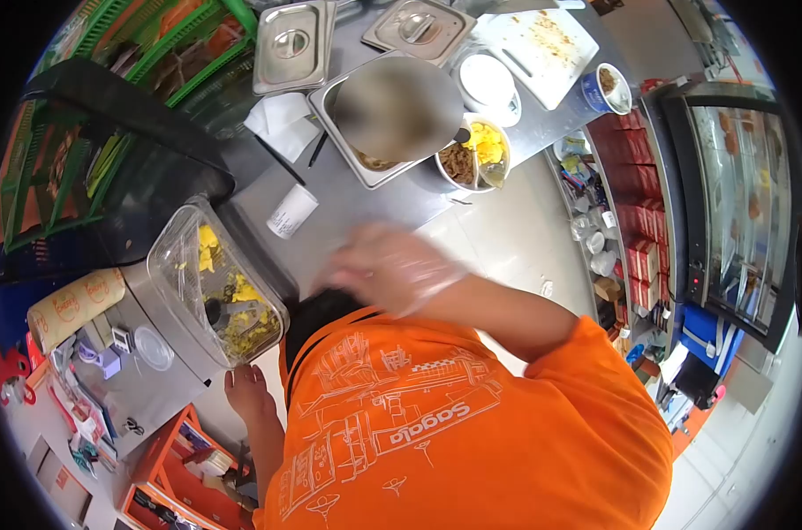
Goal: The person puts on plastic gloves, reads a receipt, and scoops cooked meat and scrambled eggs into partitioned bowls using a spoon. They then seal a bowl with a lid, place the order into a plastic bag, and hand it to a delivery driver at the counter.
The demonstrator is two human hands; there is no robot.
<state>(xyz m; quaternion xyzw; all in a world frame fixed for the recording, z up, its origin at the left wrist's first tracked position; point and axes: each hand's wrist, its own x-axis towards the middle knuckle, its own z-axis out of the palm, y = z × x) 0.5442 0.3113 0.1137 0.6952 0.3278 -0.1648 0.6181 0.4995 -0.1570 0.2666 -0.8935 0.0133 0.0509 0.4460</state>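
Observation:
My right hand point(392, 269), in a clear plastic glove, is smeared by motion in front of my chest, over the counter edge. Its fingers look bent, and I cannot make out anything in them. My left hand point(249, 391) is bare, low beside the counter edge, with fingers extended and nothing visible in them. Just above it sits a clear plastic container point(173, 281) with yellow pieces, greenish bits and a dark-ended utensil point(238, 309). Across the counter, a round white tub point(442, 179) holds brown shredded food, yellow pieces and something greenish.
A steel pan point(372, 177), its contents blurred out, stands by the tub. Steel lids point(288, 53), a cutting board point(533, 57) with crumbs and a blue-white cup point(606, 90) lie farther back. A paper roll point(292, 212) is nearer. Green crates point(127, 66) and a display cabinet point(741, 203) flank the counter.

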